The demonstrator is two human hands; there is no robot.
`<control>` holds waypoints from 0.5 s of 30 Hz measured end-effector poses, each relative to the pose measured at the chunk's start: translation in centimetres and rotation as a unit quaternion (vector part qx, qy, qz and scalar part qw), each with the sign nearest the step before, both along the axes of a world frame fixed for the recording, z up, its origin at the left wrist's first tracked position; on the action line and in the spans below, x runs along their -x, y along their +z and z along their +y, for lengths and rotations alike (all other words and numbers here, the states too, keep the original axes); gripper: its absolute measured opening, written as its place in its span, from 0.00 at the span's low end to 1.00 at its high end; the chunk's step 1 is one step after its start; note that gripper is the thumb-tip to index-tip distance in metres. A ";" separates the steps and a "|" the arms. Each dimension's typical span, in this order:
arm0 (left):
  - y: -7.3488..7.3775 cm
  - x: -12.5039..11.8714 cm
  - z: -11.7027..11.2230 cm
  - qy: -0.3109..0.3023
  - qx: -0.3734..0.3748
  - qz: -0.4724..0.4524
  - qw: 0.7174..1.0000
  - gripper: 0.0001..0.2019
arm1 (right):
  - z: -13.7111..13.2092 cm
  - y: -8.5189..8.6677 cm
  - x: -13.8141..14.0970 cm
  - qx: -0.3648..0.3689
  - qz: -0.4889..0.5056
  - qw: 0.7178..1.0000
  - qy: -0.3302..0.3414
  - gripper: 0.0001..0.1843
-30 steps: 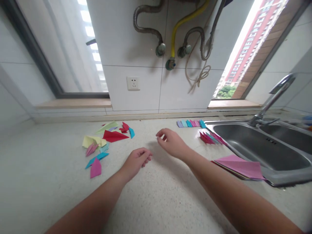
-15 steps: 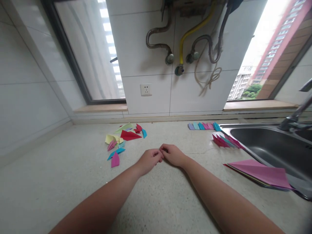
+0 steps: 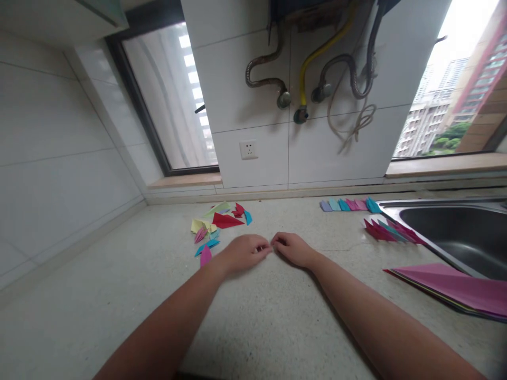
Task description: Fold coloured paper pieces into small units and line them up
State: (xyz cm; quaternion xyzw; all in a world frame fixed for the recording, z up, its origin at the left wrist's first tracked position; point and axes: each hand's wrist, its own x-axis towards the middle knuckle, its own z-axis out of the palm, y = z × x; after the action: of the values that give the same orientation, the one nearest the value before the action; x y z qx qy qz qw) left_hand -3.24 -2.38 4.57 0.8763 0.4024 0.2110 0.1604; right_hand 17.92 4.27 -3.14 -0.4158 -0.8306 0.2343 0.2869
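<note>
Head: right grip [image 3: 292, 250] indistinct at fingertips [image 3: 273, 243]

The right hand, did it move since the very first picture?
Yes. Judged against the wall socket, the right hand has shifted left, and its fingertips are now right up by those of the left hand.

Head view looks forward and down, over counter [image 3: 273, 322].

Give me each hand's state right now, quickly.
Left hand: fingers curled; whether it holds anything cannot be told.
Right hand: fingers curled, close to the left's; whether it holds anything cannot be told.
</note>
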 end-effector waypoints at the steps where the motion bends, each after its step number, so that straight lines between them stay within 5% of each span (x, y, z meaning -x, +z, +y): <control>1: 1.2 1.4 0.3 0.008 -0.019 0.004 1.000 0.13 | 0.0 0.0 0.0 0.000 0.000 1.000 0.001 0.12; 4: 3.9 7.2 1.6 0.114 -0.071 -0.042 0.990 0.15 | 0.2 -0.1 -0.2 0.004 -0.001 1.000 0.001 0.12; 7: 4.2 13.9 3.2 0.244 -0.093 -0.091 0.961 0.18 | 0.3 -0.1 -0.2 0.007 0.000 1.000 -0.001 0.12; 10: 2.0 19.3 4.5 0.331 -0.061 -0.144 0.930 0.23 | 0.3 -0.1 -0.2 0.010 0.000 1.000 -0.001 0.12; 15: -2.8 22.9 5.0 0.319 0.031 -0.088 0.943 0.28 | 0.3 -0.1 -0.2 0.013 0.001 1.000 0.001 0.12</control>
State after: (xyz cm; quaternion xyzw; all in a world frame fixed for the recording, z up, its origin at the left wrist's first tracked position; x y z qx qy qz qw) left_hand -26.18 2.64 1.82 0.6747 0.6513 0.3148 0.1464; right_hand 18.12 4.60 -3.28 -0.4183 -0.8275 0.2462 0.2822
